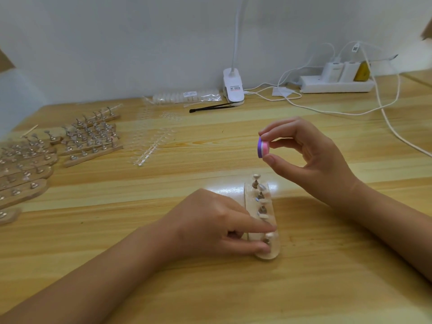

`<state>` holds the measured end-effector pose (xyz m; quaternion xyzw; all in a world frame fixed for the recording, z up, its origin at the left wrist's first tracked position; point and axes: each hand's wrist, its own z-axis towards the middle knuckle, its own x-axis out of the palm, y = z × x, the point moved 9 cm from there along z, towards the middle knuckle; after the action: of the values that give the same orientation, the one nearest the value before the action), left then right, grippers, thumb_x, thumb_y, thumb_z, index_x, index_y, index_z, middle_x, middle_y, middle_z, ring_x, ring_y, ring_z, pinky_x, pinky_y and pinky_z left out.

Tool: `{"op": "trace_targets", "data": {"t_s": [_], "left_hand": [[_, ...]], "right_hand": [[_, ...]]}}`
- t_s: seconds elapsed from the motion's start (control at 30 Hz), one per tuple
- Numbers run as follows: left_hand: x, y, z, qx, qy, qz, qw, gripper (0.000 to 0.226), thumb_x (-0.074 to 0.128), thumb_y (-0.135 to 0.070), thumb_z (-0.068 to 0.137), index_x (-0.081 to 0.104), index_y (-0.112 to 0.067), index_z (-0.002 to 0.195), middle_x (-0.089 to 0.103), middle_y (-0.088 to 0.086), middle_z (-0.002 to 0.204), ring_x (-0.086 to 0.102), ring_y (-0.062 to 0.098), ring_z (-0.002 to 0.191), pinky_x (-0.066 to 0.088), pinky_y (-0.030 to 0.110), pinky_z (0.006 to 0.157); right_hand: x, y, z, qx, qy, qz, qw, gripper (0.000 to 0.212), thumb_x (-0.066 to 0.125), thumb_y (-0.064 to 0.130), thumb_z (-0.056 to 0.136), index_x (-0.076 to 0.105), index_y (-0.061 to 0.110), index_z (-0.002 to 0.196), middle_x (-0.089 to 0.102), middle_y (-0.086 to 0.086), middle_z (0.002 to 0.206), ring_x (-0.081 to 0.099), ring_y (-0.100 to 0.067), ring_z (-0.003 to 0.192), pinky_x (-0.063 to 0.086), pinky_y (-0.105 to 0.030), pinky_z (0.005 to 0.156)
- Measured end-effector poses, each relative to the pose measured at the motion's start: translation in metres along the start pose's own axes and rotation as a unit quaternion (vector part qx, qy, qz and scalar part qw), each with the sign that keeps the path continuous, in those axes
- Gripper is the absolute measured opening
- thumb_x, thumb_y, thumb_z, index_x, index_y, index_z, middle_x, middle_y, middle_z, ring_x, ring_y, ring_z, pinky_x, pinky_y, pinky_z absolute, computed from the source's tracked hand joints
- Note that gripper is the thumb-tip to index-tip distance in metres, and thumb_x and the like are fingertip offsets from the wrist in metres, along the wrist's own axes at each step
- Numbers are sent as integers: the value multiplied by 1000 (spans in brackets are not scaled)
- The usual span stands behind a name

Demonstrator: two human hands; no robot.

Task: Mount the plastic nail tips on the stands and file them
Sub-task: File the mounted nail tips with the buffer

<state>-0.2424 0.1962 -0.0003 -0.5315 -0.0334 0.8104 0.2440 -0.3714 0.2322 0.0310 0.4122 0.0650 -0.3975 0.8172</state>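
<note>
Steadying the stand [249, 199] comes first in this step, and the left hand [217, 228] is placed for it. Its forefinger and thumb pinch the nearest peg, with a pale nail tip [270, 236] seated between them. The right hand [311, 160] hovers beyond and above the left, clear of the stand, gripping a small file block [263, 147] between thumb and forefinger while its other fingers curl loosely.

The filing itself looks not yet begun. It would likely go best if the block comes down to the pinched tip and one flat face meets its free edge. Light strokes should do, with the left hand bracing the peg against each pass. The tips are thin, curved, translucent plastic perched on small flared metal heads, so a hard push could probably pop one off or tilt its peg.

The block is rounded and layered in purple, pink and white, and seems foam-like. The stand is a narrow strip of pale glossy wood with rounded ends, carrying a single row of pegs. Further stands [88, 136] of the same make lie well to the left of the left hand. Clear strips of unmounted tips [149, 146] lie beyond it on the grained tabletop [210, 288].
</note>
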Motion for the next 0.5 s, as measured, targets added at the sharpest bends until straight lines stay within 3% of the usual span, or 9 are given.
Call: {"op": "trace_targets", "data": {"t_s": [0.13,0.3,0.4,0.5], "left_hand": [[3,-8,1,33,-16,6,999,15,77,-30,84,79,-22,96,64,-10,62,48,2,66,27,11,56],[-8,-19,1,73,-79,71,992,16,67,-22,93,77,-18,104,60,-8,68,40,2,63,28,13,63],[-28,3,0,-26,-173,-108,979,23,55,-20,98,72,-10,111,66,-10,80,52,-8,71,41,12,70],[-29,40,-6,-180,-226,-285,914,21,52,-20,100,70,-17,111,71,-9,86,65,7,80,49,18,67]], "right_hand": [[2,0,0,-4,7,-3,1000,25,68,13,86,60,6,108,61,-11,113,62,-23,108,53,-35,94],[4,-3,-1,7,4,20,1000,23,68,13,88,60,7,109,61,-13,113,63,-25,108,53,-36,94],[1,-6,-1,37,-13,84,996,21,67,18,89,59,13,109,64,-7,112,64,-23,107,51,-30,94],[-4,-9,-2,62,-41,130,989,20,62,23,89,58,20,108,66,-2,113,64,-20,109,49,-25,94]]}}
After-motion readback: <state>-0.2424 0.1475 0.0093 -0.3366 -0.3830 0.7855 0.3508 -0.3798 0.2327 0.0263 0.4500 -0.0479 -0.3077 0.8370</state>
